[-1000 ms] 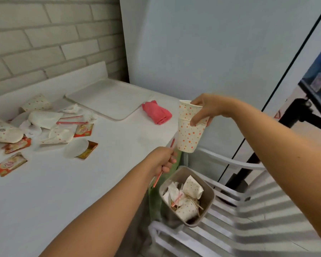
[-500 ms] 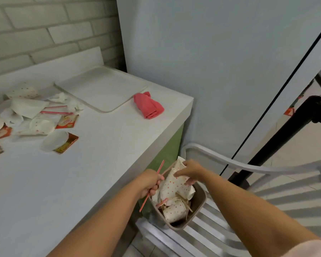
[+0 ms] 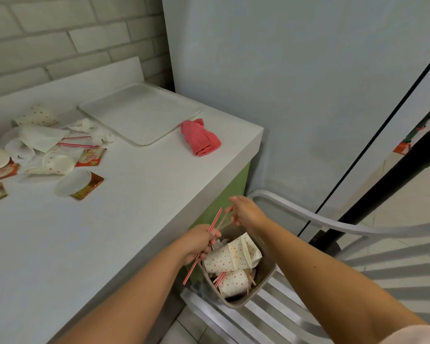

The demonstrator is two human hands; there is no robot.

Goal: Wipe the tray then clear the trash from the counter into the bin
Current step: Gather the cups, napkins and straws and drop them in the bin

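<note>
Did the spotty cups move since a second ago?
Yes. The spotted paper cups went down: before, they were held up above the bin, beside the counter edge; now they lie inside the bin.

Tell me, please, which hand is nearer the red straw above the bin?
Left: the left hand grips the straw; the right hand pinches thin sticks beside its upper end.
</note>
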